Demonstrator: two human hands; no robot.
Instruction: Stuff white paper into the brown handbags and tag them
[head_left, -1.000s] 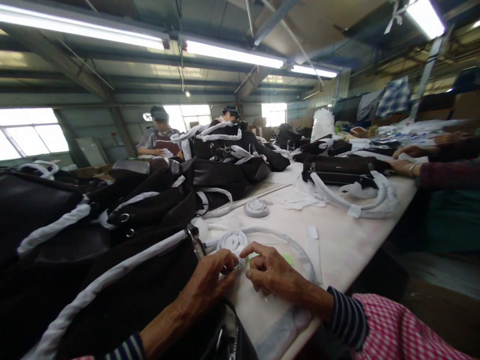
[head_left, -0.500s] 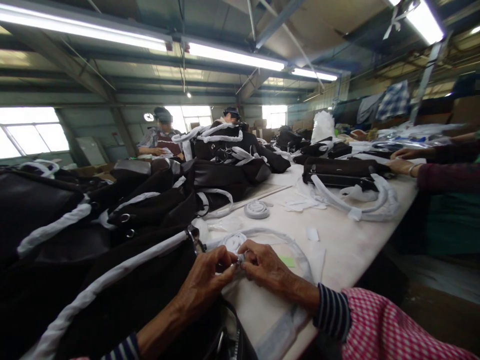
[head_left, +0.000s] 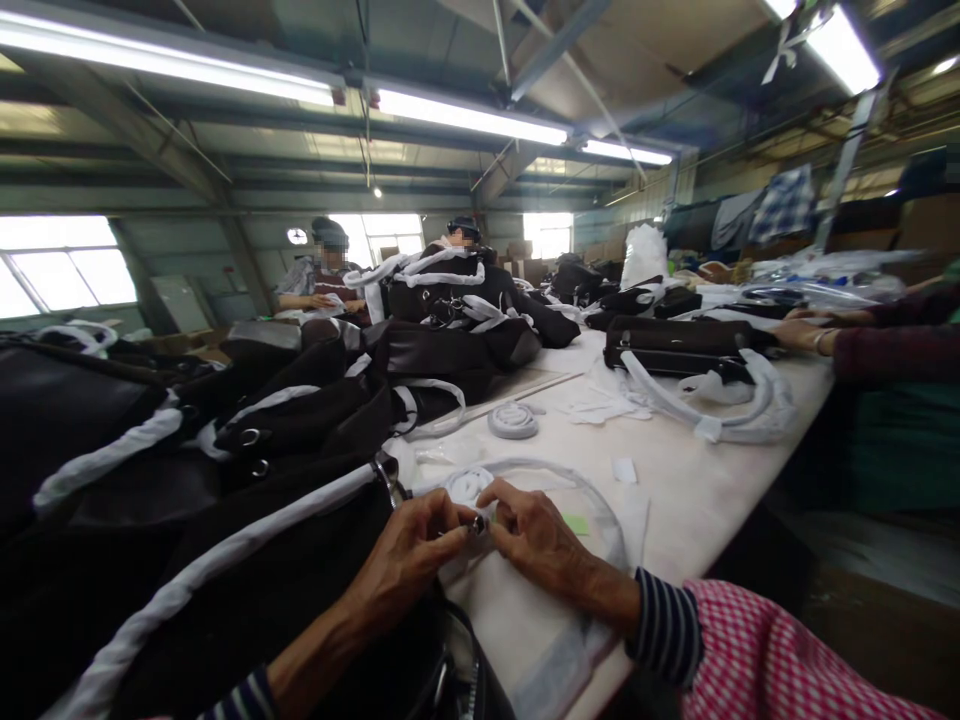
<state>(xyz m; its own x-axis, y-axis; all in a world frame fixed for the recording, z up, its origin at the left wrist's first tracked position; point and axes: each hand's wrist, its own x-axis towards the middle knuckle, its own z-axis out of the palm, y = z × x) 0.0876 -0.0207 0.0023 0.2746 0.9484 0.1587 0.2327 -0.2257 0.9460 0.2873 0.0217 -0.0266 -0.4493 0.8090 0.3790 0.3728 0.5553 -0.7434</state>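
Note:
My left hand [head_left: 409, 555] and my right hand [head_left: 531, 535] meet fingertip to fingertip over the table's near edge. Both pinch a small metal fitting [head_left: 477, 523] at the end of a strap wrapped in white paper [head_left: 577, 490]. A white coil of wrapping [head_left: 466, 486] lies just behind my fingers. A dark handbag [head_left: 247, 590] with a white-wrapped handle [head_left: 195, 575] lies under my left forearm.
Several dark handbags with wrapped handles [head_left: 300, 400] pile along the left of the pale table [head_left: 675, 500]. A grey tape roll [head_left: 514, 419] and a flat dark bag [head_left: 679, 347] lie farther back. Another person's hands [head_left: 802, 330] work at the right; two people sit at the far end.
My right hand slid left to meet the left hand, and both closed in a pinch on the small fitting. The view has shifted slightly.

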